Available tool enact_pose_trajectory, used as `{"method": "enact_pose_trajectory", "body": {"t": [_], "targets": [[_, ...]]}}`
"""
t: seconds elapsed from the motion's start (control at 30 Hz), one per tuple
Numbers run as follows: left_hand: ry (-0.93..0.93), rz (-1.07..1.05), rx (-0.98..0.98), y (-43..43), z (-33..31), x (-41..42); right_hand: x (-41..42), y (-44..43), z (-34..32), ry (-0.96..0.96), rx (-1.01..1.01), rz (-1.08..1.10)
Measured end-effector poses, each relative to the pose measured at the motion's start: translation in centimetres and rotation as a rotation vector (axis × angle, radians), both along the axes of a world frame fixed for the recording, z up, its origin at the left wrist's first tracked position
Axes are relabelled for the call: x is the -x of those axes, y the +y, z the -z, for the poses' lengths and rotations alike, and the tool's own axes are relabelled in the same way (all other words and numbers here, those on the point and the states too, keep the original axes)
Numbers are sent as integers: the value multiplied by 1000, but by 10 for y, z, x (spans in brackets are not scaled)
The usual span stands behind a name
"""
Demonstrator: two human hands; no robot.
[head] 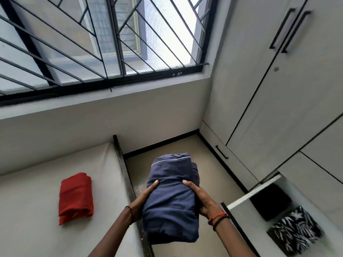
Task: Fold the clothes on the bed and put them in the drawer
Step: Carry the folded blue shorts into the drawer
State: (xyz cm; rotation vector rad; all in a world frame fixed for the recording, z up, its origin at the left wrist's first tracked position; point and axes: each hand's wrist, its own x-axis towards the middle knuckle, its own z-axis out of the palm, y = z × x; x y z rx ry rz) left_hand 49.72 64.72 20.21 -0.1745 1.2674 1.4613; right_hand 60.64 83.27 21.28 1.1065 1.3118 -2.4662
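Upper left, behind the bed: barred window [89, 43]. On bed [33, 216] at left, folded red garment [76, 197] lying flat on white mattress, well apart from the hands. Centre, over floor [167, 149] beside bed: folded navy garment [172, 199] with white piping, held in the air between both hands. Left hand [145, 194] gripping its left side, thumb on top, fingers hidden underneath. Right hand [199, 198] gripping its right side, thumb on top, red and dark threads at wrist. Lower right: open drawer [254, 191], black cloth [270, 203] inside, black-and-white patterned cloth [295, 232] just beside it. Right: white wardrobe [278, 108], black handles.
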Motion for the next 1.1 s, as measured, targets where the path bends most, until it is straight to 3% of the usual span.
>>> {"method": "enact_pose_trajectory", "body": {"t": [0.57,0.8,1.1], "targets": [[175,408,-34,106,-18,-80,-148,36,-11,33,58,508],[191,719,2,203,-26,-162,-252,87,8,78,105,721],[121,985,170,340,35,-298,-408,166,65,-4,159,872]]}}
